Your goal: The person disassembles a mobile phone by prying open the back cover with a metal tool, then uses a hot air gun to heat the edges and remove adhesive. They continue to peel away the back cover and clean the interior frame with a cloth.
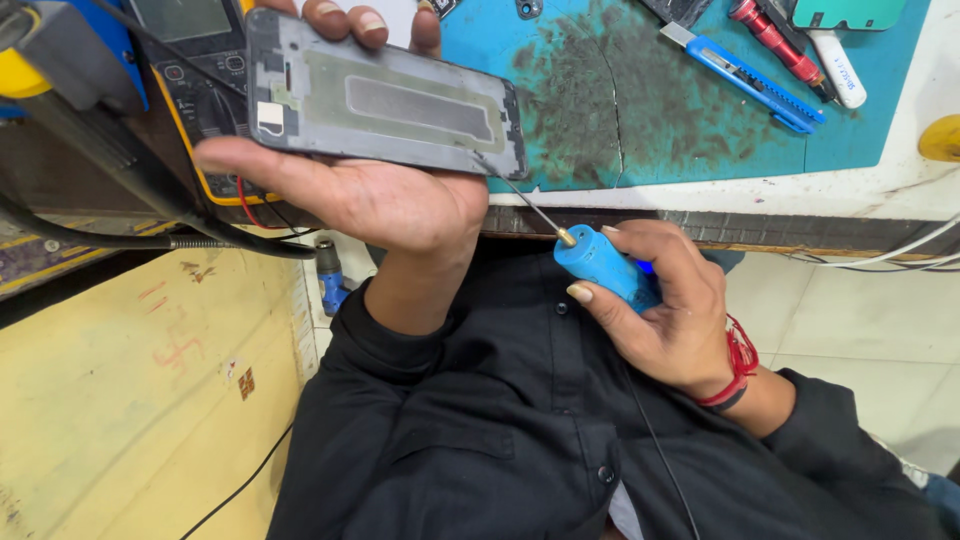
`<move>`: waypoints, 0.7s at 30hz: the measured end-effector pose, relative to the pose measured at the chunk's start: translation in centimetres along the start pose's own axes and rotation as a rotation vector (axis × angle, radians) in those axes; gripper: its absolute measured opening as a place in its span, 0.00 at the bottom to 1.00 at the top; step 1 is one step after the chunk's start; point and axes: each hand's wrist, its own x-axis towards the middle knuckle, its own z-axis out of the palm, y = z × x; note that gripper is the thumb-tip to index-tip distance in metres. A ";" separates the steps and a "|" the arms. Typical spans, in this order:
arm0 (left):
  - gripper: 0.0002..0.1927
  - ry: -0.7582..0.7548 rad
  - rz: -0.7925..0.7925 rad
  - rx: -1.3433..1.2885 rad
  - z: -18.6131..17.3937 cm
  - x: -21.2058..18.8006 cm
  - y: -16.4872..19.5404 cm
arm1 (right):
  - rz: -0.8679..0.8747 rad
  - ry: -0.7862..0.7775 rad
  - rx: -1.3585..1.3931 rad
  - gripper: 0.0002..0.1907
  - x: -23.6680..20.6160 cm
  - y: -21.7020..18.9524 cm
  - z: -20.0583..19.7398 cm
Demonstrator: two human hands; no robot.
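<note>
Across the top of the view runs a workbench with a stained teal rubber work mat (620, 100) lying on a white tabletop (900, 180), and pale floor tiles (850, 320) show below its edge on the right. On the mat's far side lie a blue plastic utility knife (745, 78), a red-handled screwdriver (775, 40) and a white marker-shaped tube (838, 68), close together near the upper right. A yellow-edged multimeter (195, 60) sits at the upper left, partly hidden, with thick black cables (120, 235) trailing beneath it. Lower left is a yellowish painted board (130, 400).

The left hand (350, 185) is raised palm up and clamped on a grey rectangular phone frame with its inner metal plate facing the camera (385, 100). The thumb lies along its near long edge, and 3 fingertips curl over the far edge. The frame is held in the air, just in front of the multimeter and the left end of the mat.

The right hand (670, 310) is closed around a blue cylindrical tool handle with a brass collar and a thin metal tip (600, 265). A thin black cord (655, 440) hangs from it over the black shirt (480, 440). The tip reaches up to the frame's near right corner; whether it touches is hard to tell. A red thread band (738, 365) circles that wrist.
</note>
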 end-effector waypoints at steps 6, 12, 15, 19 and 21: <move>0.45 0.024 0.183 0.194 -0.2 -0.8 -0.7 | 0.050 0.000 0.096 0.22 0.0 -0.4 0.5; 0.42 0.028 0.201 0.191 -1.1 -1.8 -1.7 | 0.107 -0.009 0.223 0.21 0.0 -0.2 0.8; 0.40 -0.005 0.231 0.238 -1.4 -2.0 -1.9 | 0.153 -0.016 0.265 0.21 -0.1 -0.2 0.9; 0.38 -0.025 0.257 0.295 -1.5 -2.4 -2.1 | 0.180 -0.031 0.327 0.21 -0.4 0.1 0.9; 0.37 -0.034 0.269 0.321 -1.4 -2.6 -2.0 | 0.196 -0.029 0.370 0.20 -0.5 0.3 1.1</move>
